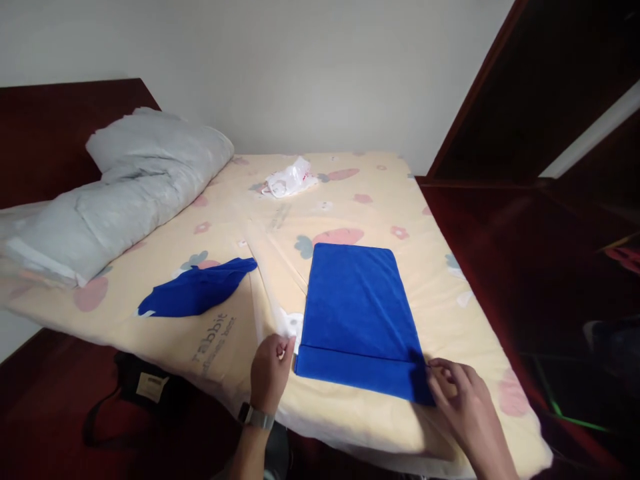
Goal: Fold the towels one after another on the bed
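Note:
A blue towel (357,300) lies flat on the bed, its near edge turned over into a straight band. Just off the band's left end, my left hand (273,367) has its fingers curled in a pinch; whether anything is between them is hidden. My right hand (463,397) is at the band's right end, thumb and forefinger closed on the towel's edge, its shadow falling over that corner. Farther left, a second blue cloth (197,290) lies crumpled, with a small white tag at its left tip.
Yellow printed bedding (370,427) covers the mattress, with creases left of the towel. A grey quilt (135,180) is bundled by the dark headboard (60,127). A white plastic bag (290,179) rests near the wall. On the floor at left is a black bag (143,387).

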A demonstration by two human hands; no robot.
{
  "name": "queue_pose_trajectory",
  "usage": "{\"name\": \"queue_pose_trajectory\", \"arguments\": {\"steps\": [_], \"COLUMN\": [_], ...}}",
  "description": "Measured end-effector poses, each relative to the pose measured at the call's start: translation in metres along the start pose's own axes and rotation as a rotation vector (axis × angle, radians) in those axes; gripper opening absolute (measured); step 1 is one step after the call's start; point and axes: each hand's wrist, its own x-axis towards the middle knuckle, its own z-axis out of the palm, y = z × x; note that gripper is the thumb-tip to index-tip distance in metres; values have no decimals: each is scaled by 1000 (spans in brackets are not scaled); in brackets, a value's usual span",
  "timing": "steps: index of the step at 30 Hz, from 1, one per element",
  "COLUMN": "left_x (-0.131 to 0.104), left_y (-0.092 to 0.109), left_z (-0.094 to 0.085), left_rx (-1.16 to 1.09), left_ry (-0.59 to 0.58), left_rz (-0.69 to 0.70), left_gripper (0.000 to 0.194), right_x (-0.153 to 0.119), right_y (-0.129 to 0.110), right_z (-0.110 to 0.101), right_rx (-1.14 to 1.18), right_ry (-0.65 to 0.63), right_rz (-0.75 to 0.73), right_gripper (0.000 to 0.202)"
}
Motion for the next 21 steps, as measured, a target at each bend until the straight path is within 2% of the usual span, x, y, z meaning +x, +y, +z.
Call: {"name": "queue_pose_trajectory", "arguments": {"steps": [2, 3, 5, 6, 8, 11, 14, 19, 21], "left_x": [0, -1, -3, -4, -6, -4, 1, 5, 6], "left_y": [6, 9, 12, 11, 7, -6, -16, -18, -15], "left_z": [-8, -10, -12, -12, -9, -6, -6, -4, 2], "left_rx": [-27, -48, -78, -83, -90, -124, -179, -279, -294], "left_ry": [65, 26, -150, -243, -362, -400, -401, -389, -361], "left_rz": [125, 208, 377, 439, 490, 455, 391, 236, 150], "left_gripper": [34, 29, 11, 12, 34, 54, 59, 32, 27], "right_x": [-1, -2, -5, -6, -8, -5, -2, 1, 3], "right_y": [-1, -1, 2, 4, 11, 19, 17, 1, -3], "right_z": [0, 1, 5, 7, 12, 15, 11, 1, 0], "right_rx": [37, 36, 8, -6, -17, 14, 86, 214, 246], "right_ry": [-83, -145, -258, -290, -298, -247, -228, -285, -275], "right_rz": [-136, -189, -262, -280, -291, -278, -195, 208, 292], "right_gripper": [36, 35, 37, 39, 44, 45, 44, 49, 51]}}
